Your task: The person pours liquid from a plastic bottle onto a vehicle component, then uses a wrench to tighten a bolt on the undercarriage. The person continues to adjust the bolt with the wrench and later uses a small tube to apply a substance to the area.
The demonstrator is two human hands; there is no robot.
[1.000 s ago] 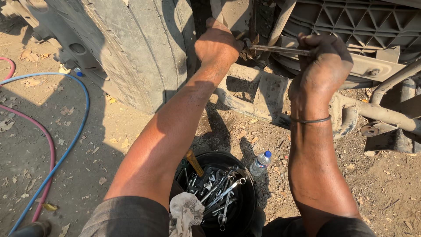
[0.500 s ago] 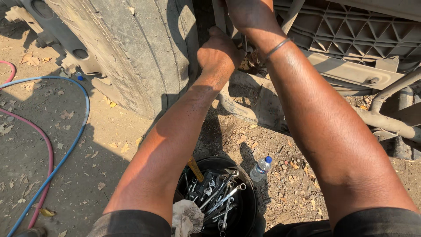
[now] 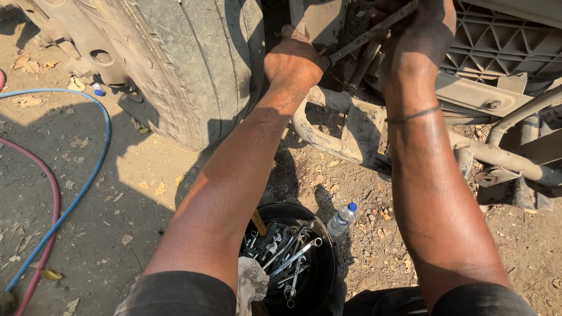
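Both hands are closed on one long wrench (image 3: 366,36): left hand (image 3: 294,58) low, right hand (image 3: 418,35) high.

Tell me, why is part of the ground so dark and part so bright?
In the head view, hard sun lights the dirt beside the tire, while the person's shadow darkens the ground around the blue hose; both hands, left and right, sit in shade under the vehicle; the wrenches in the black bucket glint; everything looks sharp.

Grey dusty tyre (image 3: 175,64). Blue hose (image 3: 88,175), pink-red hose (image 3: 50,193). Black bucket (image 3: 325,275), silver wrenches (image 3: 287,257) inside, off-white rag (image 3: 253,285). Clear bottle (image 3: 341,218), blue cap. Tan mud-coated pipes (image 3: 328,137). Brown dirt ground (image 3: 117,234).
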